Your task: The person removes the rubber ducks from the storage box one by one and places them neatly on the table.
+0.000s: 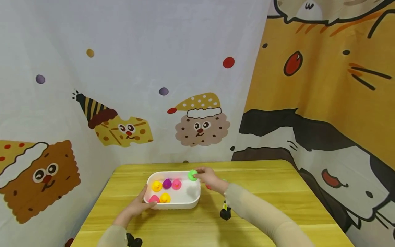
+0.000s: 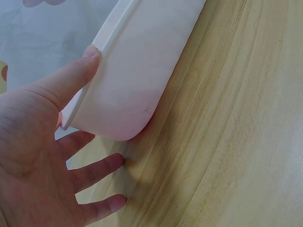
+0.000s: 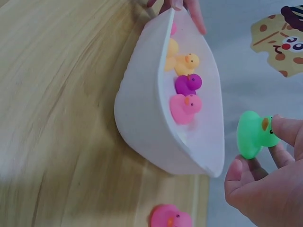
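Note:
A white plastic basin [image 1: 188, 206] stands on the wooden table, with several small toy ducks in it. They include a yellow duck [image 1: 156, 186], a purple duck [image 3: 187, 84] and a pink duck [image 3: 183, 109]. My left hand [image 1: 135, 206] holds the basin's near left corner, its thumb on the rim [image 2: 111, 42] and the lower fingers spread outside. Above the basin's far right corner, my right hand [image 1: 210, 178] pinches a green toy duck [image 3: 253, 135] by its head between thumb and fingers.
Another pink duck [image 3: 170, 216] lies on the table right of the basin, mostly hidden by my right arm in the head view. A cartoon-printed cloth [image 1: 172, 51] hangs behind the table [image 1: 277, 206].

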{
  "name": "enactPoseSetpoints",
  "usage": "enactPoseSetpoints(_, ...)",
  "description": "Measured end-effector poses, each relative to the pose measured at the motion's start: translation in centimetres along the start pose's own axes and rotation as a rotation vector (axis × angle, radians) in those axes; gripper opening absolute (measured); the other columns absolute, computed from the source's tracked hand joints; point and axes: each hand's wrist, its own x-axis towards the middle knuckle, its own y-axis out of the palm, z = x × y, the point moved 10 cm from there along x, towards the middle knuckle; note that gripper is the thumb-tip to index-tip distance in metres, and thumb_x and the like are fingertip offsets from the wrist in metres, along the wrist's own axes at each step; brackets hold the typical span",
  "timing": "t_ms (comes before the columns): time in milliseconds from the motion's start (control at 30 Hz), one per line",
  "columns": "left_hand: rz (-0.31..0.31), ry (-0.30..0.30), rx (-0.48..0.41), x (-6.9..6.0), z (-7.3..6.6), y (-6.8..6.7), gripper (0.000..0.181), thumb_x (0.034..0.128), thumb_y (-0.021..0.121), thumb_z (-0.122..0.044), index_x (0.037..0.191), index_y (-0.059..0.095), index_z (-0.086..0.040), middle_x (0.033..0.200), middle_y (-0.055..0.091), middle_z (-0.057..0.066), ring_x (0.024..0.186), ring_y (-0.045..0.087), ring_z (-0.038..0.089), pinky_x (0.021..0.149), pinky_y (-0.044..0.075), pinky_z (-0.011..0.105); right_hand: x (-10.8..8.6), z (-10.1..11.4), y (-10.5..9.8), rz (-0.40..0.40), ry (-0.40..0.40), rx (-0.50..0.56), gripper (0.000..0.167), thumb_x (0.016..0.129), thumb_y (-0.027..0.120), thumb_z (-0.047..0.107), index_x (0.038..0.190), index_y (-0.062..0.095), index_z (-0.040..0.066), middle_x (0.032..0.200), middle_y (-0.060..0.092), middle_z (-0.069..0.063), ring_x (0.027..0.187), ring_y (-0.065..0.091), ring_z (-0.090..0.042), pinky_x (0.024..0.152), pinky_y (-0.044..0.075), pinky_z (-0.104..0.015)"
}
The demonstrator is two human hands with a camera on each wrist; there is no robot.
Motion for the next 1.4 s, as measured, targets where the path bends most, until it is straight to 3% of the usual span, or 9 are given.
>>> enactPoseSetpoints(100, 0.004, 0.001, 0.007, 0.0, 0.0, 0.1, 0.100, 0.0900, 0.070, -0.033, 0.154, -0.001, -0.003, 0.153, 0.009, 0.034, 0.137, 0.014, 0.055, 0.106, 0.013, 0.070, -0.3, 0.2, -0.9, -0.008, -0.016, -0.022, 0.035, 0.092, 0.067, 0.014, 0.122, 0.061, -0.002, 0.119, 0.063, -0.013, 0.104, 0.060, -0.025, 0.083, 0.052, -0.042)
enactPoseSetpoints(367, 0.011, 0.010, 0.005, 0.1, 0.2, 0.1, 0.101, 0.0903, 0.069, -0.035, 0.154, -0.003, -0.003, 0.153, 0.007, 0.035, 0.137, 0.013, 0.057, 0.106, 0.013, 0.070, -0.8, 0.4, -2.7, 0.009, -0.016, 0.018, 0.037, 0.092, 0.065, 0.013, 0.124, 0.058, -0.004, 0.120, 0.061, -0.015, 0.106, 0.059, -0.027, 0.093, 0.048, -0.047)
enactPoseSetpoints(533, 0.004, 0.008, 0.028, 0.1, 0.4, 0.0, 0.100, 0.0903, 0.069, -0.034, 0.154, -0.001, -0.004, 0.153, 0.008, 0.035, 0.136, 0.014, 0.057, 0.107, 0.014, 0.068, -1.1, 0.4, -3.8, -0.001, -0.006, -0.001, 0.037, 0.093, 0.065, 0.015, 0.125, 0.058, -0.003, 0.120, 0.061, -0.014, 0.104, 0.059, -0.026, 0.093, 0.047, -0.051)
enactPoseSetpoints(1033, 0.016, -0.002, 0.018, -0.1, -0.1, 0.0, 0.100, 0.0905, 0.069, -0.033, 0.154, -0.003, -0.004, 0.152, 0.007, 0.036, 0.136, 0.011, 0.057, 0.107, 0.013, 0.069, -1.7, -0.3, -7.8, -0.061, -0.002, -0.013, 0.034, 0.092, 0.065, 0.013, 0.123, 0.060, -0.002, 0.120, 0.062, -0.011, 0.104, 0.060, -0.023, 0.089, 0.050, -0.047)
enactPoseSetpoints(1400, 0.017, -0.005, 0.017, -0.1, 0.2, 0.0, 0.101, 0.0901, 0.069, -0.035, 0.154, -0.002, -0.004, 0.153, 0.006, 0.035, 0.136, 0.011, 0.057, 0.106, 0.012, 0.069, -2.6, -0.3, -9.6, -0.075, 0.003, -0.018, 0.031, 0.094, 0.062, 0.010, 0.122, 0.060, -0.002, 0.120, 0.061, -0.013, 0.106, 0.058, -0.028, 0.088, 0.049, -0.045)
